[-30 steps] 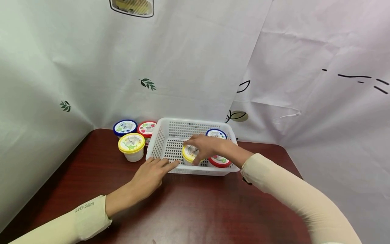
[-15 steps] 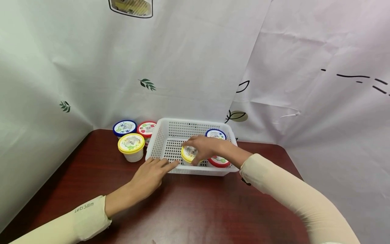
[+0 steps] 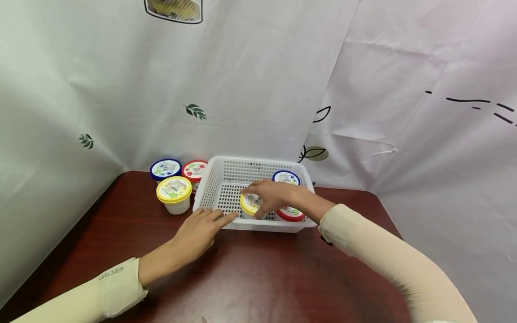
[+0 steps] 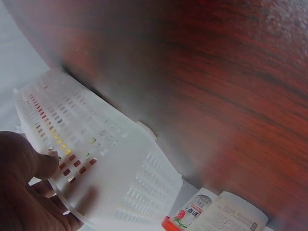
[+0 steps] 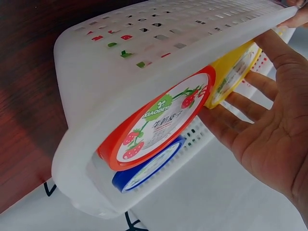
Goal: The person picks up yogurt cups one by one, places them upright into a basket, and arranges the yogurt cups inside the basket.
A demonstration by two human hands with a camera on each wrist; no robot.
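A white perforated plastic basket (image 3: 258, 226) stands on the dark red table. Its near left corner is held by my left hand (image 3: 196, 234), with the thumb outside the wall in the left wrist view. Inside the basket, my right hand (image 3: 276, 194) grips a yellow-lidded tub (image 3: 249, 204) from above, its fingers spread round the lid's edge. Beside that tub, partly under the right wrist, is a red-lidded tub (image 5: 166, 120) with strawberries printed on the lid. A blue-lidded tub (image 3: 286, 177) sits behind it at the basket's right end.
Left of the basket, a blue-lidded tub (image 3: 165, 168), a red-lidded tub (image 3: 195, 169) and another yellow-lidded tub (image 3: 174, 193) stand close together on the table (image 3: 258, 278). White printed cloth (image 3: 258, 89) hangs behind and at both sides.
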